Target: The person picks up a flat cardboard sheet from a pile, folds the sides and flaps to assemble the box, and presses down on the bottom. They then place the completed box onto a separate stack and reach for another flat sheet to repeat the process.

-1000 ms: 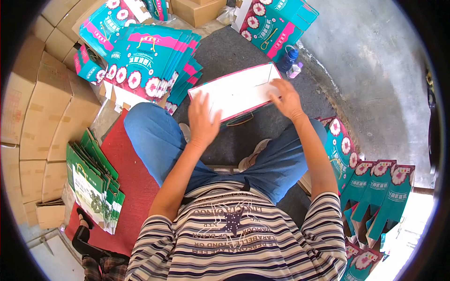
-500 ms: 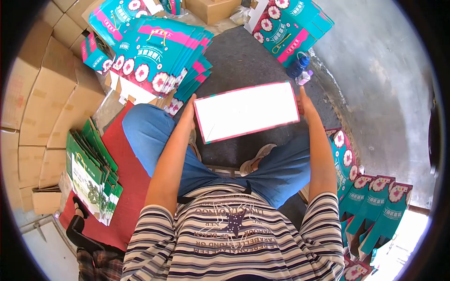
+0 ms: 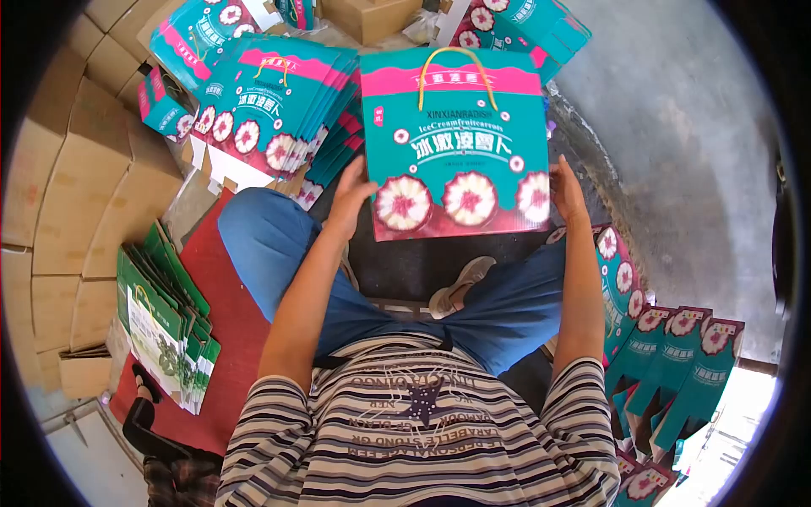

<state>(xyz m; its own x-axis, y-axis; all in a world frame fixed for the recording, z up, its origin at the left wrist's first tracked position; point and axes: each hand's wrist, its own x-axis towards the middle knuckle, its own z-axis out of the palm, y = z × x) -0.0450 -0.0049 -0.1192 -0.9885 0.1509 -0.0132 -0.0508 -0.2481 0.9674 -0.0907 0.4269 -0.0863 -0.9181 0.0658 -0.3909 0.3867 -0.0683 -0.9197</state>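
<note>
A teal and pink carton gift box [image 3: 456, 152] with a yellow cord handle stands upright before me, its printed front facing me. White-and-pink radish slices are pictured along its lower part. At its lower left edge is my left hand [image 3: 348, 201], fingers against the side and thumb on the front. My right hand [image 3: 568, 193] is at the right side, palm turned toward the carton and partly hidden fingers along its edge. Between them the two hands hold the box above the dark floor.
Flat teal cartons [image 3: 262, 101] are stacked at the upper left, more [image 3: 498, 34] at the upper right. Folded teal boxes [image 3: 676, 355] stand at the lower right. Green cartons [image 3: 160, 313] lie on a red mat [image 3: 215, 363]. Brown boxes [image 3: 101, 160] line the left; another person's leg [image 3: 152, 427] shows.
The gift box has turned from showing its white bottom to standing upright with its printed front toward me. Both hands have stayed at its sides and shifted slightly lower.
</note>
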